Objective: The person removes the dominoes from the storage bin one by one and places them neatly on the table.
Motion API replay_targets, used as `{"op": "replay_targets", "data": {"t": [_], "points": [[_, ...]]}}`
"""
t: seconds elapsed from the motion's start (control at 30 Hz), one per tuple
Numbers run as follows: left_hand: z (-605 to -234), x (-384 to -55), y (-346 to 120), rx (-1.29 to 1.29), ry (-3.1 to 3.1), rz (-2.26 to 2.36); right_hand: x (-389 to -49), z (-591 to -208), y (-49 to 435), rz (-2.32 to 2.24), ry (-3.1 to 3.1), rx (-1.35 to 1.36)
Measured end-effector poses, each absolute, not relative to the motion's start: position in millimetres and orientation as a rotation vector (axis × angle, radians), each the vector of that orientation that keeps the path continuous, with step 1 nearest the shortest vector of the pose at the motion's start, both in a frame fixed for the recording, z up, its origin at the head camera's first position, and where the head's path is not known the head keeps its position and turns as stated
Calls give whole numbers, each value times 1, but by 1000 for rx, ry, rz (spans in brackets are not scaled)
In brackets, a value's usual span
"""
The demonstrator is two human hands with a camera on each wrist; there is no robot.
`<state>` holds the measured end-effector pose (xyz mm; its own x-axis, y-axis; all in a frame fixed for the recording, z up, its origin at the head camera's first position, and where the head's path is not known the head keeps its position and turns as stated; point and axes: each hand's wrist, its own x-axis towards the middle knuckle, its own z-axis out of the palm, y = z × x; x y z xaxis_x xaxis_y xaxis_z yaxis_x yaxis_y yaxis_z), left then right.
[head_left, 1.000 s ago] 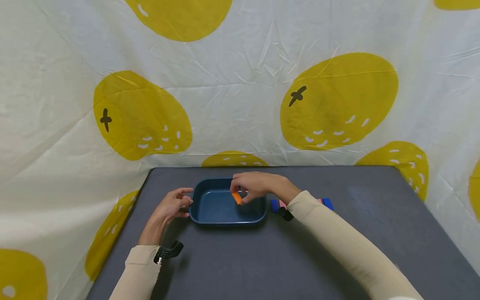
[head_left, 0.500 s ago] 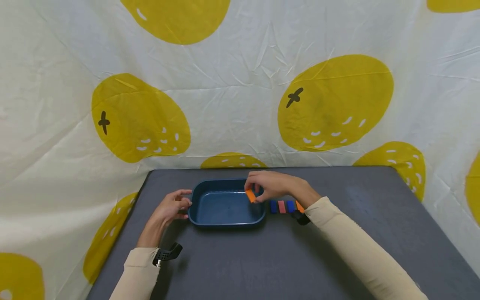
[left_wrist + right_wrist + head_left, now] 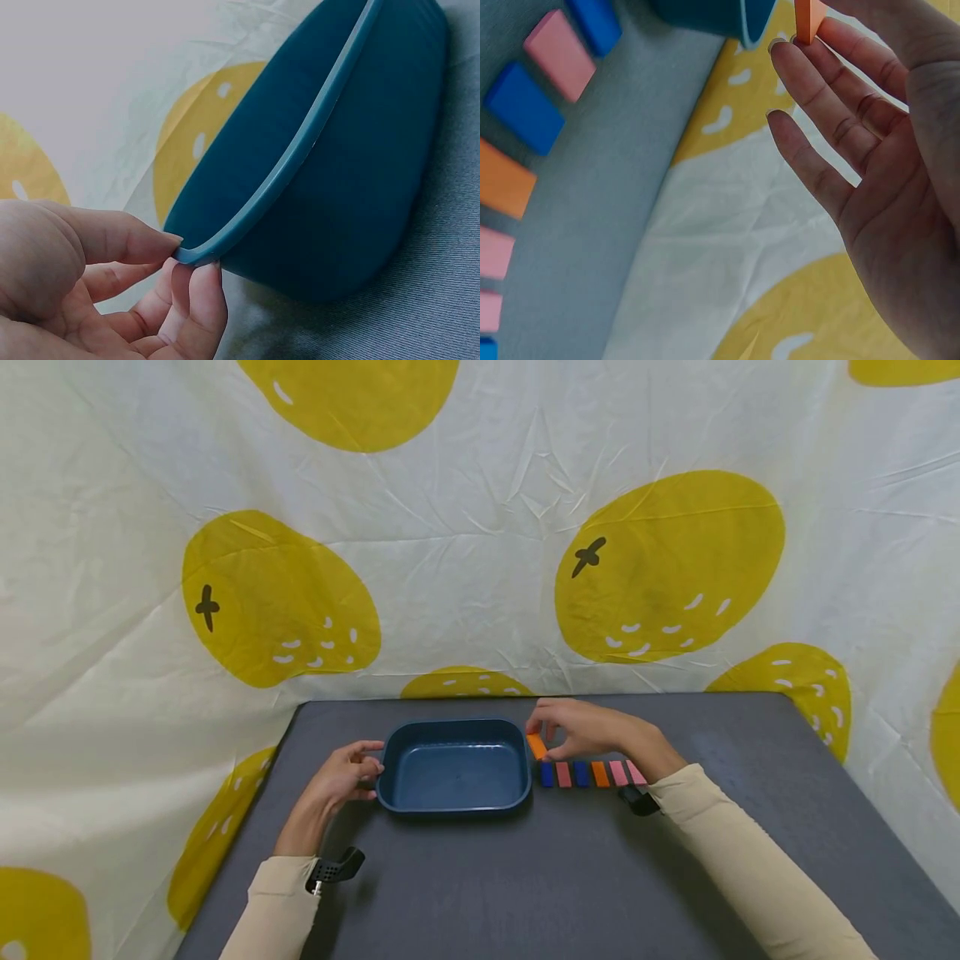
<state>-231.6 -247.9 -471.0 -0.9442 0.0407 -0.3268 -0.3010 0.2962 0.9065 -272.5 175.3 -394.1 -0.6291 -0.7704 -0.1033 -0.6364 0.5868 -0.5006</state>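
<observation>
A dark blue rectangular tub stands on the table with bare inner walls and floor. My left hand pinches its left rim between thumb and fingers, as the left wrist view shows closely. Just past the tub's right rim, my right hand holds an orange block between thumb and fingertips, raised above the table. Below that hand lies a row of small flat blocks: a blue block, a reddish-pink one, another blue one, an orange block, and pink blocks. In the right wrist view another blue block ends the row.
The grey tabletop stretches in front of the tub and away to the right. A white cloth with yellow fruit shapes hangs behind the table's back edge. Black wrist cameras sit under both cuffs.
My right hand has carried the orange block rightward, from over the tub to just beyond its right rim. More of the block row shows now. The left hand stays on the rim.
</observation>
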Motion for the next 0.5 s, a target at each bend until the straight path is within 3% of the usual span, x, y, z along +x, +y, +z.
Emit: {"op": "replay_targets", "data": {"t": [0.5], "points": [[-471,-231,-247,-244,2284,1691,-267,-404,241,-682,2595,-1032]]}}
